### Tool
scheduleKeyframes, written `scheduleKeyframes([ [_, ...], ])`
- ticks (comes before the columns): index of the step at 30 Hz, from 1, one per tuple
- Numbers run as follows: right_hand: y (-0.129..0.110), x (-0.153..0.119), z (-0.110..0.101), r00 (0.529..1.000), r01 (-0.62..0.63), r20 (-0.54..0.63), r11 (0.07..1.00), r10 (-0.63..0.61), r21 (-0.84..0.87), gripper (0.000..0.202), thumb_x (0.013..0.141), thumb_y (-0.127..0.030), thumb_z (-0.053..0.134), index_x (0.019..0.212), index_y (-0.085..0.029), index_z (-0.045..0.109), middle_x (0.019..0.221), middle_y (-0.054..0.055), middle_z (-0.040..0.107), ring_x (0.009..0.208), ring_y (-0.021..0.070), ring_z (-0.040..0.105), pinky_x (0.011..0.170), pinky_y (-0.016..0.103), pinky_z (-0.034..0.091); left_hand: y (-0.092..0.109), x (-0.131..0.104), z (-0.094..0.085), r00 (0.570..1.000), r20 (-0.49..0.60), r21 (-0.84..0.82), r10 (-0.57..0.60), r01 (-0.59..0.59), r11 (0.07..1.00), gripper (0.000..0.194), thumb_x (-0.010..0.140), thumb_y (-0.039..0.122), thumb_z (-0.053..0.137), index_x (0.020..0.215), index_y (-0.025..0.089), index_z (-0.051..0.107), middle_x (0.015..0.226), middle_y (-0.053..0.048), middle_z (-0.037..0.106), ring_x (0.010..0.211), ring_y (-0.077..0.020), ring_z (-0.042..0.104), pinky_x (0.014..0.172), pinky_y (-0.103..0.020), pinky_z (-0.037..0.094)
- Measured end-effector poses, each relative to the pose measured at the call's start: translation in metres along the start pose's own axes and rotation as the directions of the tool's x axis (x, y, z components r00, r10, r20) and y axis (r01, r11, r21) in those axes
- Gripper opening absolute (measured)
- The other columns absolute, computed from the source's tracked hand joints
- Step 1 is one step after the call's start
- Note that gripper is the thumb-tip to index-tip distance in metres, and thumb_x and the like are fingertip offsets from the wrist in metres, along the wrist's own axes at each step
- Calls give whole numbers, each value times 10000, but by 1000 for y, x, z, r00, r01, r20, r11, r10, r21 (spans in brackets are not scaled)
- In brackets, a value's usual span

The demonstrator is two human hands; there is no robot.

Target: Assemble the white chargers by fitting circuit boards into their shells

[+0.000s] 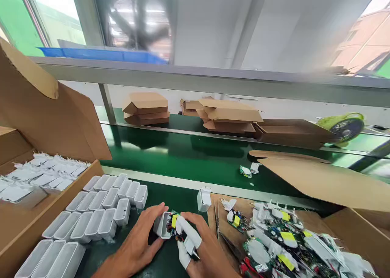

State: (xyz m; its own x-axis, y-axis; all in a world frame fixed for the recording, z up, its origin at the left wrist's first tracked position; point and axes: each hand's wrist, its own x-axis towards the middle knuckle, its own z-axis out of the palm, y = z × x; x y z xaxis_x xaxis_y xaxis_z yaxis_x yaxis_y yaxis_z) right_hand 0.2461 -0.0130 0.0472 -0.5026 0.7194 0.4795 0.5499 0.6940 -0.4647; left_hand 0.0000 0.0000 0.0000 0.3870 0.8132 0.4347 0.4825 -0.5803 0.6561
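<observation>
Gripping a white housing [161, 226] between thumb and fingers, the left hand [138, 239] sits at the near edge of the green work surface [160, 193]. The right hand [210, 251], with white covers [192, 231] on 2 digits, is closed on a circuit board [174, 222] bearing a yellow component. The board meets the open end of the housing; how far it sits inside appears uncertain, since the fingers crowd the joint.

Left of the hands, rows of white housings [96, 223] lie side by side on the surface. Beyond them, a cardboard box [57, 215] contains many white parts [45, 174]. Ahead of the right hand, 1 separate housing [204, 201] rests near the edge of a cardboard sheet [221, 201]. On that sheet, tweezers [216, 219] lie near the right hand, left of a heap of circuit boards [274, 245] with white parts and yellow components.

Past the pale rail [179, 182], a green belt [183, 156] carries 2 small pieces: a green-edged part [245, 171] and a white part [254, 168]. Folded cartons [228, 113] occupy the ledge behind. At its right end stands a green fan [344, 128].
</observation>
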Motion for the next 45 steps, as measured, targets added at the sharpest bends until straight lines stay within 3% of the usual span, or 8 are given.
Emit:
scheduleKeyframes([
  [4, -7, 4, -7, 998, 20, 50, 997, -24, 70, 754, 791, -42, 497, 1509, -239, 375, 1385, 129, 558, 1227, 258, 594, 1021, 375, 547, 1, 2, -2, 1000, 0, 17, 19, -19, 1000, 740, 971, 103, 544, 1619, 313, 253, 1553, -103, 537, 1441, -297, 491, 1181, -523, 463],
  [11, -13, 10, -10, 1000, -16, 21, 999, 15, 32, 788, 811, -50, 487, 1558, -250, 334, 1334, 122, 620, 1166, 265, 642, 964, 379, 586, 8, 5, -5, 998, -23, 16, 60, -59, 998, 726, 1001, 108, 515, 1638, 291, 219, 1538, -107, 553, 1441, -288, 486, 1179, -502, 475],
  [27, -5, 4, -4, 991, -105, 91, 992, 98, 75, 901, 748, -24, 529, 1578, -298, 309, 1391, 100, 607, 1204, 288, 618, 998, 441, 579, 3, 4, 0, 997, -10, 10, 74, -74, 997, 735, 1004, 111, 531, 1638, 296, 209, 1512, -108, 576, 1418, -297, 492, 1165, -532, 474],
  [34, -5, 5, -4, 998, -42, 38, 999, 41, 35, 877, 793, -23, 517, 1606, -247, 277, 1395, 138, 607, 1203, 299, 621, 991, 460, 588, 5, 3, -1, 997, -30, 17, 77, -76, 997, 712, 1034, 177, 536, 1645, 302, 193, 1491, -109, 597, 1402, -299, 511, 1148, -527, 484],
  [45, -13, 11, -11, 997, -12, 83, 999, 9, 37, 955, 743, 28, 497, 1620, -261, 254, 1381, 114, 590, 1187, 292, 594, 1003, 443, 567, 5, 6, 1, 998, -27, -11, 60, -60, 998, 747, 1016, 161, 584, 1641, 315, 205, 1495, -111, 597, 1369, -317, 528, 1121, -546, 488],
])
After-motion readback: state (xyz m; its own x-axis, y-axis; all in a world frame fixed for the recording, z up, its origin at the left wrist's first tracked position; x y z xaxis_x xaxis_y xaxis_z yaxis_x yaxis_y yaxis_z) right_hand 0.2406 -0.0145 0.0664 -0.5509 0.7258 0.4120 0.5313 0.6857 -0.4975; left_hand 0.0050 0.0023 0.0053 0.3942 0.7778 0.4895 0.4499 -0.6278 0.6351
